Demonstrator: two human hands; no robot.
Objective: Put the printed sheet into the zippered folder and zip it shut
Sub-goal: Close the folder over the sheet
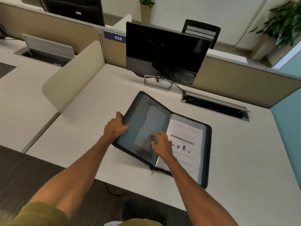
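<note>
A black zippered folder (207, 154) lies on the white desk, half open, its left cover raised at a slant. The printed sheet (187, 144), with text, a table and small bars, lies inside the right half under a clear sleeve. My left hand (114, 126) grips the outer edge of the raised left cover. My right hand (161, 144) hovers over the spine area, fingers bent and apart, fingertips touching the grey inner face of the left cover. The zip pull (152, 172) hangs off the near edge by the spine.
A dark monitor (164, 53) on a metal stand is behind the folder. An open cable tray (215, 106) is sunk into the desk (244, 160) at the back right. A beige divider (73, 75) borders the left. The desk's front edge runs just below the folder.
</note>
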